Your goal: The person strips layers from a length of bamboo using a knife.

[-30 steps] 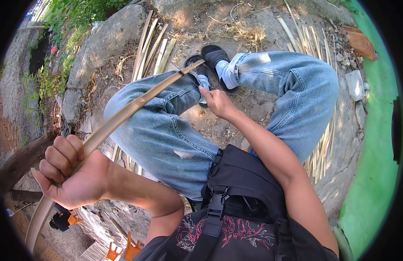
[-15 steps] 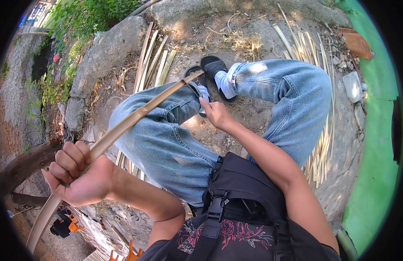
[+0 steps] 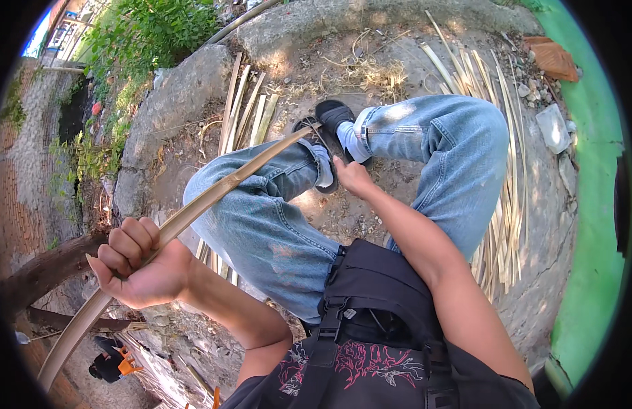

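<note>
A long, pale split-bamboo strip (image 3: pixel 214 194) slants across my left thigh, its narrow end above my feet and its wide end running to the lower left. My left hand (image 3: pixel 149 262) is closed in a fist around it, low on its length. Between my knees, my right hand (image 3: pixel 353 178) is closed on a thin, dark, blade-like tool, which points up toward the strip's narrow end. Most of the tool is small or hidden by my fingers, and I cannot tell whether it touches the strip.
Bamboo strips lie beside my left leg (image 3: pixel 242 109) and in a larger pile (image 3: pixel 503 232) at my right. Dry shavings (image 3: pixel 370 75) are scattered beyond my black sandals (image 3: pixel 333 112). A green wall (image 3: pixel 589 204) borders the right; a low stone edge (image 3: pixel 173 102) and a brown trunk (image 3: pixel 53 269) are left.
The view has shifted slightly. My left hand and the bamboo strip have moved a little to the right in it; my right hand has shifted slightly right. Both hands keep their grip.
</note>
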The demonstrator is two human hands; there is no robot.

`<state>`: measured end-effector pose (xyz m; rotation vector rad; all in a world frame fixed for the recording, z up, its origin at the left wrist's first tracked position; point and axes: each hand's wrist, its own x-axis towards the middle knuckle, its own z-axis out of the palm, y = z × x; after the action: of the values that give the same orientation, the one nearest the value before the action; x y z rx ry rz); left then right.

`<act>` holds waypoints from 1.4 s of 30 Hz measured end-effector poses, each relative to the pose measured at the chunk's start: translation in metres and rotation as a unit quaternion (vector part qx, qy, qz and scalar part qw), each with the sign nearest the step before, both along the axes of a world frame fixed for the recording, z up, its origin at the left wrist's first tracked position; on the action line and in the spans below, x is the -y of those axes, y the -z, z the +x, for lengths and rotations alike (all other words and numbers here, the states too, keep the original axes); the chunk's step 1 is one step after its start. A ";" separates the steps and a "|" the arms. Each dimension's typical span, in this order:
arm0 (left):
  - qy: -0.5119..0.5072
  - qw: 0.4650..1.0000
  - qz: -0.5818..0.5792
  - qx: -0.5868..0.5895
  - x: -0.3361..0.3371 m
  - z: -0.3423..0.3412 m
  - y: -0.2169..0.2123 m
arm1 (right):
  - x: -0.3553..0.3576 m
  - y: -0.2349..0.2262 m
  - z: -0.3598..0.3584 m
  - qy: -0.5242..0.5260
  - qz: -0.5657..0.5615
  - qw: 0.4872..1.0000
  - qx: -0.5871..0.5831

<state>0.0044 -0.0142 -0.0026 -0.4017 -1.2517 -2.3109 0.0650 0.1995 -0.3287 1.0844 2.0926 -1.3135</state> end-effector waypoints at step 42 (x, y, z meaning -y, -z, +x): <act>-0.132 0.988 -0.068 0.032 -0.024 -0.066 -0.016 | 0.017 -0.029 -0.001 -0.023 -0.069 0.985 -0.154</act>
<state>-0.0617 0.0099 0.0135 -0.1951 -1.4065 -2.0377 0.0637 0.1821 -0.3000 0.8127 2.1855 -1.6647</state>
